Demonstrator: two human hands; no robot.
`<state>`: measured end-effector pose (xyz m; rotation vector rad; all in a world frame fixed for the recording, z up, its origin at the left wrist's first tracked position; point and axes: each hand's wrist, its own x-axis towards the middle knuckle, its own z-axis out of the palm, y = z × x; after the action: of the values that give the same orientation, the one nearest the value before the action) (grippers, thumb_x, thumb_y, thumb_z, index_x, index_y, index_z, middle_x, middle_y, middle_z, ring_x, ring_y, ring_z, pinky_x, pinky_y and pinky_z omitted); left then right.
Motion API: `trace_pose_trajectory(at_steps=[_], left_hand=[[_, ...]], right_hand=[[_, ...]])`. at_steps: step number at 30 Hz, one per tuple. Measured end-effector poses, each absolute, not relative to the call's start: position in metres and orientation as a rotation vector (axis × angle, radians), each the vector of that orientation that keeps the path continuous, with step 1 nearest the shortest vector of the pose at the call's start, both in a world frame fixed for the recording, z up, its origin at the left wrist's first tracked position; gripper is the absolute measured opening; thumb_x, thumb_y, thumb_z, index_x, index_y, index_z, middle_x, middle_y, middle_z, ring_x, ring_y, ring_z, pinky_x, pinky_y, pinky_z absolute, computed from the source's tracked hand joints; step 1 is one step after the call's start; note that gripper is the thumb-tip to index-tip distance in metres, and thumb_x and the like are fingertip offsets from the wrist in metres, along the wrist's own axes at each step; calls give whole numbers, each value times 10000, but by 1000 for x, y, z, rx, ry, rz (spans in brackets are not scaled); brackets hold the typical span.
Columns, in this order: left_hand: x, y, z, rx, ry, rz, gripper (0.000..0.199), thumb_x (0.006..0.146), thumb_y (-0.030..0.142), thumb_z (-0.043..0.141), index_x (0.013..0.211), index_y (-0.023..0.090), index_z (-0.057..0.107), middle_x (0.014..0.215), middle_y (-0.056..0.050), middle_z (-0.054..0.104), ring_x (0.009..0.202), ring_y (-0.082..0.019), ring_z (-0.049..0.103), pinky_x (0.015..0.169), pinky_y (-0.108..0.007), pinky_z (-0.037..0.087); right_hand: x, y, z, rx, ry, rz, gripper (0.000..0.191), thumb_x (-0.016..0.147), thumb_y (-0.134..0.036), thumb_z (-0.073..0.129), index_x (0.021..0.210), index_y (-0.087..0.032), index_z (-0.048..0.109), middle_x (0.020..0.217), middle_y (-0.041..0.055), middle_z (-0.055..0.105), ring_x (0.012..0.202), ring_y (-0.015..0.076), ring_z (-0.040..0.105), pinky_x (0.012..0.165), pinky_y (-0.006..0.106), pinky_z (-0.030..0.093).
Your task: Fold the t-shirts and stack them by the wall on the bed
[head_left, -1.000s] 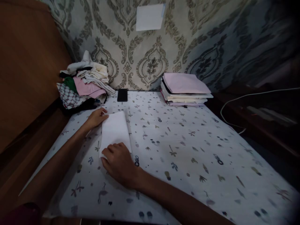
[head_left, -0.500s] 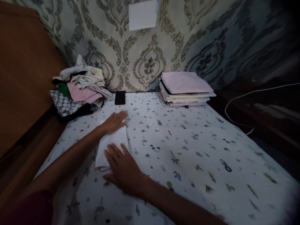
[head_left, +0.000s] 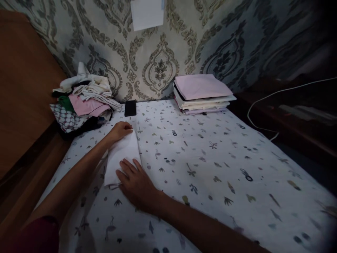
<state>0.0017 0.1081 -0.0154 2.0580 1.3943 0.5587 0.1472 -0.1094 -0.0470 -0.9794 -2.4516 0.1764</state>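
A white folded cloth lies on the patterned bed sheet, left of the middle. At its far end my left hand has its fingers curled and closed on the cloth's edge, which looks slightly raised there. My right hand rests on the near part of the cloth, fingers stretched out over its surface, thumb side hidden. The exact kind of garment or cloth cannot be made out from the folded shape.
A heap of crumpled clothes sits at the back left beside a brown wooden panel. A black phone lies near the wall. Neatly folded clothes are stacked at the back right. A white cable hangs beyond the right edge.
My left hand has gone from lying flat with spread fingers to gripping the cloth's far edge. My right hand stays flat on the cloth. The whole view has shifted slightly.
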Motion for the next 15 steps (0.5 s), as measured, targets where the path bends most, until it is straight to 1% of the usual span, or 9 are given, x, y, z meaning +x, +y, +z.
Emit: trace_pose_trajectory(at_steps=[4,7,10,12,15], left_hand=[[5,109,-12,1997,1371,513,247,735,405,607,724,171,688,571,7,581,517,-136,478,521,-263,367],[7,110,-14,2003,1387,509,226,778,371,574,717,169,657,550,19,539,486,-123,442,506,-260,361],[11,108,-22,2080,1422,544,157,781,308,571,724,175,633,605,15,560,574,-144,494,588,-277,415],[15,105,-28,2153,1450,577,118,784,283,569,752,184,626,690,-2,593,684,-171,534,688,-304,449],[18,102,-36,2240,1506,613,87,796,270,569,805,196,614,810,-32,607,823,-208,545,819,-353,457]], right_hand=[[147,-110,-50,-984,-2458,169,371,1011,-231,452,1338,-75,531,1485,227,488,1443,309,375,1182,549,321],[148,-110,-51,-974,-2457,157,374,1014,-226,444,1344,-67,519,1490,235,477,1446,314,367,1188,551,309],[148,-110,-53,-967,-2458,154,380,1011,-215,444,1351,-59,511,1493,247,468,1446,318,363,1182,560,312],[148,-110,-55,-959,-2458,144,389,1008,-207,443,1361,-56,506,1494,247,467,1447,317,362,1184,554,312],[146,-111,-58,-950,-2453,141,396,1001,-191,444,1364,-46,509,1493,250,468,1449,312,362,1193,533,301]])
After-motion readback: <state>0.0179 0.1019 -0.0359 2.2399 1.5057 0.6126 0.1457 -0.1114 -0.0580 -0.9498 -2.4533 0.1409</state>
